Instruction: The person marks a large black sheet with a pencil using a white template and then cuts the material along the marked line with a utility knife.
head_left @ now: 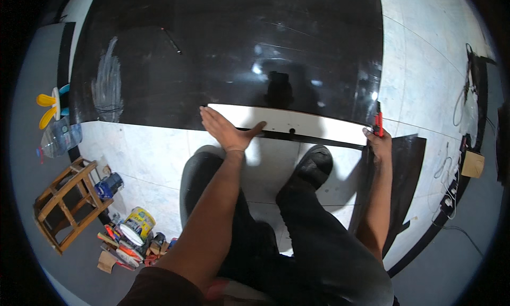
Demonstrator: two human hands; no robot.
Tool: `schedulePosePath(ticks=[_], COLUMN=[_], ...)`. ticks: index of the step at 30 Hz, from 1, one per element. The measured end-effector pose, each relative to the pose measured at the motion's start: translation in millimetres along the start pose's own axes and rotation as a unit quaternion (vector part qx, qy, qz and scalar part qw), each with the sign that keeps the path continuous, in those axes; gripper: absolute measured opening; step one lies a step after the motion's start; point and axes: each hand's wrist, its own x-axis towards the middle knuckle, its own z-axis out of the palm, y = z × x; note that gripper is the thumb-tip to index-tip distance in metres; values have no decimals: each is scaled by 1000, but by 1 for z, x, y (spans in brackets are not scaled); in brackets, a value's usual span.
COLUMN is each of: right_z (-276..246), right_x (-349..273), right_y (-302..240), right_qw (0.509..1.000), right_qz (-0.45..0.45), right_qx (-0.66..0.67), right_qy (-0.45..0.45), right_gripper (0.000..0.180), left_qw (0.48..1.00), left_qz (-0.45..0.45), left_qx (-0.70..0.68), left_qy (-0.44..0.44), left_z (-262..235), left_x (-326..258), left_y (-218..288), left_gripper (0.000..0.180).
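Note:
A large glossy black sheet lies on the pale tiled floor in front of me. Along its near edge rests a long, narrow white strip with a small dark hole in it. My left hand presses on the strip's left end, fingers stretched and thumb spread along it. At the right end, my right hand grips what looks like a red utility knife, its dark tip pointing away at the sheet's right edge. The right thumb touches the strip's end.
A thin pen-like tool lies on the sheet. Black offcuts lie beside my right forearm. At left are a clear bottle, a wooden stool, a yellow tub and assorted tools. Cables and a cardboard box line the right.

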Motion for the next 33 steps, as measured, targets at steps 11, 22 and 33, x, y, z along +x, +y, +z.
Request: schedulePosePath(ticks=[11,22,33], right_z=[28,39,39], right_x=[3,-3,-6], right_y=[45,51,42], right_qw=[987,976,979], right_qz=[-110,-137,-95], right_qx=[61,112,154], right_qy=[99,124,96], right_gripper=[26,21,22], left_qw=[998,998,997], left_qz=[17,7,9], left_qx=[-43,-11,41], left_qy=[40,56,70], left_z=[-2,8,15], left_x=[4,3,3], left_y=[-3,-2,-7], left_gripper=[174,173,178])
